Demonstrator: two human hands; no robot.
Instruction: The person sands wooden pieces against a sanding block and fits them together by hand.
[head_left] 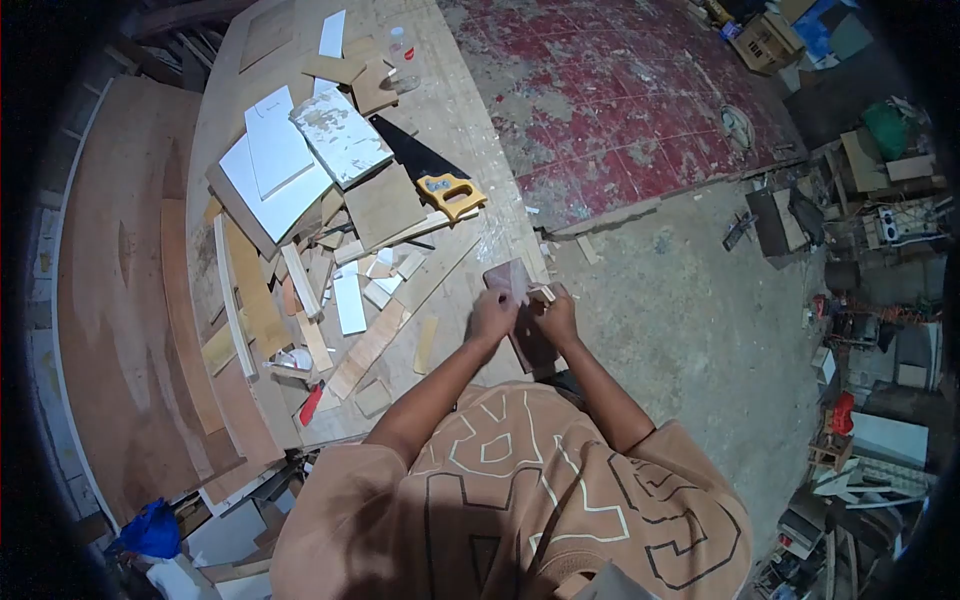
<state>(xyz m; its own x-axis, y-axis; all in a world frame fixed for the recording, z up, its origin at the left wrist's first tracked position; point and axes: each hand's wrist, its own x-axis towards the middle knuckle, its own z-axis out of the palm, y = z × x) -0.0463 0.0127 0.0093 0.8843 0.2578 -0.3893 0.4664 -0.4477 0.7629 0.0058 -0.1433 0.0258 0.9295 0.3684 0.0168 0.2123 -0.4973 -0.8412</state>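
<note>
Two white rectangular panels [272, 140], one overlapping the other, lay left of a yellow-handled, black-bladed handsaw [424, 163] on a pale wooden worktop [450, 90]. Among offcuts, a white rectangular block [350, 304] sat on the saw's near left side. A clear plastic bottle with a red mark [402, 50] stood beyond the saw. To the saw's near right, the left hand [491, 317] touched a dark brown rectangular board [533, 348], fingers curled; I could not tell whether its grip pinched it. Farther right of the saw, the right hand's [556, 318] grip pinched a short pale wooden strip [541, 293] at the board.
</note>
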